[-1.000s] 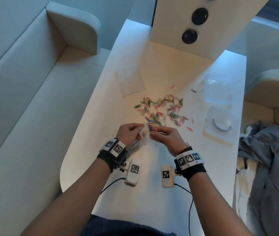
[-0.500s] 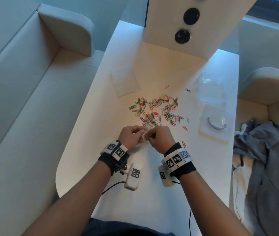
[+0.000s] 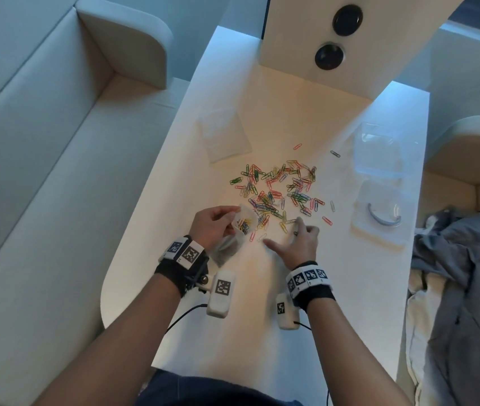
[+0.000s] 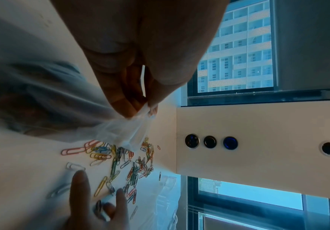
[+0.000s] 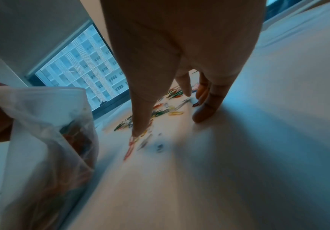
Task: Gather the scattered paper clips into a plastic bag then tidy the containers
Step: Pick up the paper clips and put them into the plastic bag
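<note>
The white desk (image 3: 262,332) carries everything, with a heap of coloured paper clips (image 3: 277,189) spread across its middle. At its right edge sit two clear plastic containers: the far one (image 3: 377,148) looks empty, the near one (image 3: 379,218) holds a curved grey piece. A flat clear bag (image 3: 227,139) lies beyond the heap on the left.

The left hand (image 3: 212,227) pinches the rim of a small plastic bag (image 3: 243,222), its mouth held open toward the heap, with a bunch of clips already inside (yellow and blue ones show from above). The left wrist view shows the thumb and fingers (image 4: 124,99) nipping the film; the right wrist view shows the bag (image 5: 48,140) standing tall on the desk.

The right hand (image 3: 297,241) lies low over the desk at the near edge of the heap, thumb spread wide. Its grip seems to close on a clip or two, though blur leaves that uncertain.
</note>
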Motion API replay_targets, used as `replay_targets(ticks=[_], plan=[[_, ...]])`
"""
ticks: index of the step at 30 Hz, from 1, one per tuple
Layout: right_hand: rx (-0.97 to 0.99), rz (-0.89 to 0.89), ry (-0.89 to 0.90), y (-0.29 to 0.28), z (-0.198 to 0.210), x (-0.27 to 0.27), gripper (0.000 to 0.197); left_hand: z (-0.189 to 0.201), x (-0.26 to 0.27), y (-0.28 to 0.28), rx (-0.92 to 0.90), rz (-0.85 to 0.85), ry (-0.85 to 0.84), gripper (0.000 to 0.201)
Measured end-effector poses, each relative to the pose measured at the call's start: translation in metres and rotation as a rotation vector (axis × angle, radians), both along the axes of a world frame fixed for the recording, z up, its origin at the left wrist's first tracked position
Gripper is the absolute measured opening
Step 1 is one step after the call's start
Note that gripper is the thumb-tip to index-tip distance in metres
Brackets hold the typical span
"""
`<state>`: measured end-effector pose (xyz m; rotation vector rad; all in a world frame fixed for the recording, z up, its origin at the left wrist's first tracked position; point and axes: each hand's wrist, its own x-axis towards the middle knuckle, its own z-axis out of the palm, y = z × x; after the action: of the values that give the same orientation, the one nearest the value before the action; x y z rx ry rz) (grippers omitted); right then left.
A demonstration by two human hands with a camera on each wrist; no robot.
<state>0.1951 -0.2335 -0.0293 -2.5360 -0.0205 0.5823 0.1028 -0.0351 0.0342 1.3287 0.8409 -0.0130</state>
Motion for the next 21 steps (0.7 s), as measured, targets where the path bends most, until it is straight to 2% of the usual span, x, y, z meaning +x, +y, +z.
replay_targets(ticks=[2, 4, 7, 10, 14, 16, 18, 20, 21], plan=[[0.011, 0.047, -0.033, 0.021, -0.002, 0.008, 0.110, 0.000, -0.002, 0.004, -0.017, 0.029, -0.006, 0.021], [-0.028, 0.125, -0.066, 0.041, -0.002, 0.016, 0.099, 0.001, -0.004, 0.009, -0.026, 0.049, -0.011, 0.020], [-0.106, 0.252, -0.141, 0.061, 0.000, 0.023, 0.069, 0.003, -0.009, 0.015, -0.020, 0.057, -0.002, 0.019], [-0.051, 0.306, -0.231, 0.064, -0.002, 0.028, 0.037, 0.002, -0.014, 0.020, -0.024, 0.049, 0.007, 0.019], [0.058, 0.296, -0.288, 0.051, -0.003, 0.035, 0.020, 0.001, -0.014, 0.021, -0.011, 0.032, 0.013, 0.018], [0.098, 0.226, -0.271, 0.042, 0.000, 0.038, 0.015, 0.000, -0.012, 0.019, -0.005, 0.027, 0.015, 0.017], [0.153, 0.081, -0.176, 0.031, 0.002, 0.040, 0.013, -0.002, -0.009, 0.015, -0.003, 0.021, 0.018, 0.016], [0.283, -0.098, -0.002, 0.020, 0.002, 0.041, 0.013, -0.002, -0.005, 0.010, 0.002, 0.010, 0.023, 0.016], [0.433, -0.215, 0.125, 0.015, 0.005, 0.041, 0.013, -0.002, -0.003, 0.009, 0.003, 0.005, 0.025, 0.016]])
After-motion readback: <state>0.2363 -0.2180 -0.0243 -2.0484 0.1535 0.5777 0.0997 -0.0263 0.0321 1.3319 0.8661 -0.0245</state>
